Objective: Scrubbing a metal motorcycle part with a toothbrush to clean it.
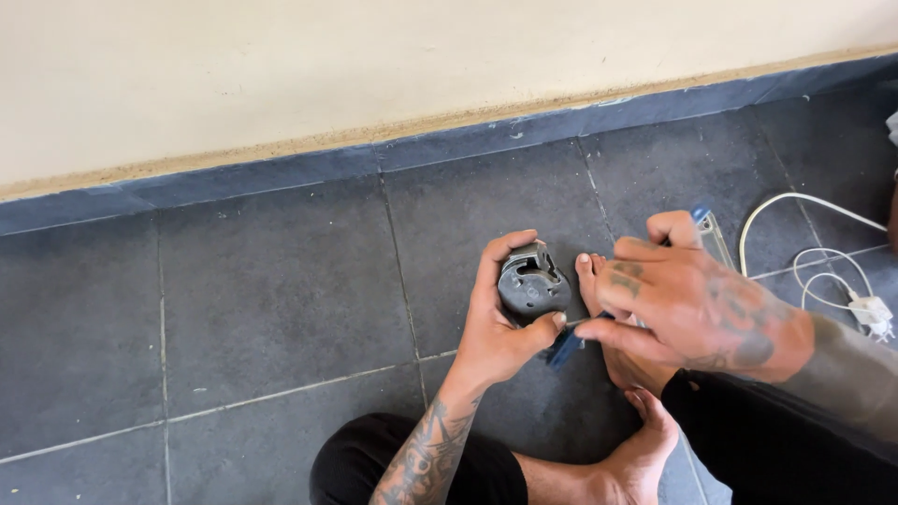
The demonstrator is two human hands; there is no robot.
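grey plastic housing [532,283] gripped in left hand [496,327]; right hand [687,304] clenched on blue-handled tool [567,346].

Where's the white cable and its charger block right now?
In the head view, the white cable loops on the dark tile floor at far right, ending at the charger block, just beyond the right hand.

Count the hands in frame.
2. Left hand grips a grey round part at centre. Right hand sits beside it, holding a blue-handled tool. Both the person's own; none hidden that I can see.
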